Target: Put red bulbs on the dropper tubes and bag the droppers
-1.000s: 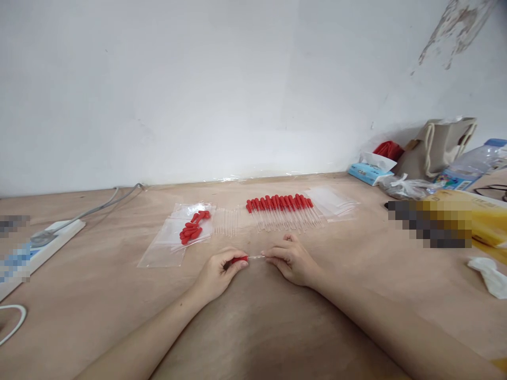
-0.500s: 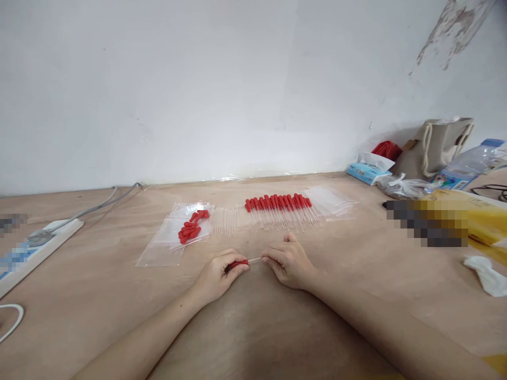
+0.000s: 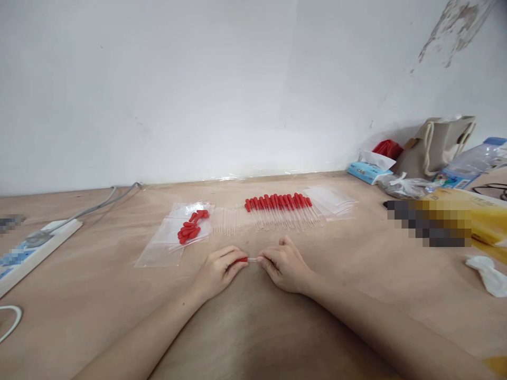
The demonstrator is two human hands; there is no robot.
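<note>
Through the head camera I have the left hand (image 3: 219, 272) closed on a small, soft-looking red bulb (image 3: 242, 259) and the right hand (image 3: 283, 266) pinching the thin clear tube (image 3: 252, 259) at its mouth, both nearer me than the row of red-bulbed clear droppers (image 3: 280, 203). Left of that row lie slim clear tubes (image 3: 225, 221), then loose red bulbs (image 3: 189, 232) over flat clear plastic bags (image 3: 156, 250); whether any sit inside, I can't tell. Far right of it, a blue tissue pack (image 3: 365, 172) holds a protruding white tissue (image 3: 376, 160).
</note>
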